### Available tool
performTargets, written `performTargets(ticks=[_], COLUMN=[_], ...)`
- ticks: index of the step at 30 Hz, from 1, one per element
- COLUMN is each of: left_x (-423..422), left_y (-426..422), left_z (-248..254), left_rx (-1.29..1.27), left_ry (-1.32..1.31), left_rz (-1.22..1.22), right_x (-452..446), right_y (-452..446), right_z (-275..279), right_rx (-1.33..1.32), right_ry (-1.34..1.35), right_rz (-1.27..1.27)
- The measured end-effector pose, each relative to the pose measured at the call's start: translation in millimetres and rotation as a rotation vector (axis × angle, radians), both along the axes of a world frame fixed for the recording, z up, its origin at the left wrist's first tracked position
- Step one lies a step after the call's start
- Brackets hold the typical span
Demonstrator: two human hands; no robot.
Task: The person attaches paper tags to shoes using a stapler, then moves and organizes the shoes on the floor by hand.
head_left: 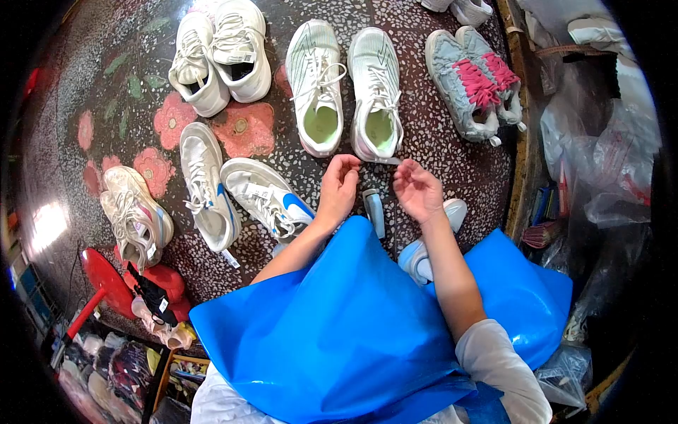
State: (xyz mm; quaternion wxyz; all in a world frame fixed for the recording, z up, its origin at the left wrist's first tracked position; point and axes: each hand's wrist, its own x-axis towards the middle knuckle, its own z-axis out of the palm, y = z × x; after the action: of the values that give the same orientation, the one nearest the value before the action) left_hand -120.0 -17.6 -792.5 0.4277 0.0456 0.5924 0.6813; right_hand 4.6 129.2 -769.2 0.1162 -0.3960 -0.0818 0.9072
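Perhaps a hard tug is risking a torn tag; left hand and right hand are hovering half-curled, grip unclear

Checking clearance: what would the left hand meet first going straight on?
The left hand would likely meet the heel of the right green-lined shoe first; depth between them is unclear.

No lettering can be read. The tag on a blue-marked shoe and the label on an upper-left white shoe are too small.
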Motion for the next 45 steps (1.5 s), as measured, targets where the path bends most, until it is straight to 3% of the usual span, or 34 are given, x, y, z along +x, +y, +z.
performTargets(ticks=[2,6,9,10,12,14,20,25,32,37,42,45], left_x=[-1.5,-7.3,-8.3,-7.6,-4.8,-5.2,-8.9,-13.9,-16.1,-15.6,-13.5,-11.1], left_y=[0.6,8.3,13.6,15.2,18.3,20.1,18.4,21.8,19.6,19.1,12.6,2.3], left_z=[-3.1,0.2,1.8,1.4,1.0,6.5,-4.8,10.1,3.1,8.7,-0.3,8.5], left_rx=[-0.034,-0.045,0.017,0.018,-0.018,-0.029,-0.076,-0.117,-0.063,-0.087,-0.038,-0.120], left_ry=[0.058,0.282,0.478,0.478,0.423,0.402,0.421,0.437,0.699,0.602,0.466,0.525], left_rz=[-0.013,-0.071,-0.122,-0.124,-0.163,-0.179,-0.221,-0.191,-0.164,-0.230,-0.099,-0.111], right_x=[3.9,25.2,23.8,14.3,-3.7,-15.2,-27.1,-33.0,-34.5,-32.8,-11.9,-6.7], right_y=[4.2,26.4,34.5,30.7,21.3,13.2,3.6,1.6,-3.7,-5.0,2.3,2.6], right_z=[6.4,-2.3,-6.9,2.4,20.0,18.7,7.8,4.2,4.4,6.3,6.5,9.9], right_rx=[0.081,0.356,1.026,1.026,1.523,1.695,1.745,1.973,2.009,1.853,1.709,1.486], right_ry=[-0.064,-0.291,-0.547,-0.548,-0.523,-0.492,-0.438,-0.432,-0.479,-0.489,-0.534,-0.591], right_rz=[-0.014,0.195,0.531,0.530,0.806,0.804,0.724,0.709,0.718,0.726,0.762,0.729])
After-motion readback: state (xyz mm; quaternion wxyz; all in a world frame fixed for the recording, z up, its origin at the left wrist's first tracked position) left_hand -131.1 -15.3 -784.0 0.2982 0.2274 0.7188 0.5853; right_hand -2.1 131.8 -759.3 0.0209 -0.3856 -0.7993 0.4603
